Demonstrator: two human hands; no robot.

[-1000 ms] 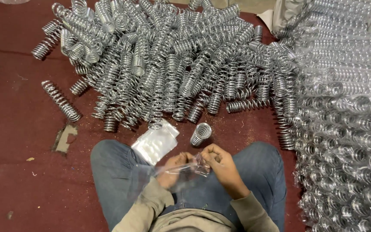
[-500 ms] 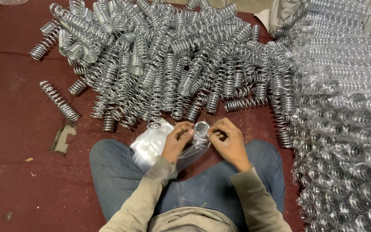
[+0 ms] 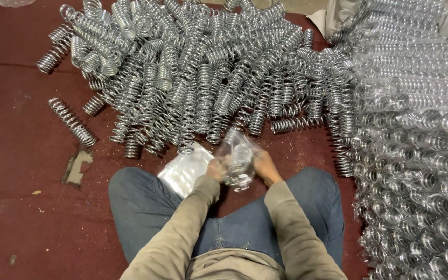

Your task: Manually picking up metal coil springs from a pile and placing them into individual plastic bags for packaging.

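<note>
My left hand (image 3: 216, 168) and my right hand (image 3: 266, 166) are together in front of my knees, both gripping a clear plastic bag (image 3: 237, 142) drawn over a short metal spring (image 3: 240, 158) that stands on end between them. Motion blur hides the fingers. A stack of flat clear bags (image 3: 185, 168) lies on my left thigh, just beside my left hand. Beyond my hands a big pile of bare metal springs (image 3: 198, 78) covers the dark red floor (image 3: 22, 171).
A heap of springs wrapped in clear bags (image 3: 416, 135) fills the right side. One loose spring (image 3: 72, 122) lies apart at the left. A worn patch (image 3: 78, 167) breaks the floor covering near my left knee. My legs in blue jeans (image 3: 146, 207) spread across the foreground.
My hands moved forward from my lap to the standing spring, and the clear bag they held has gone over it.
</note>
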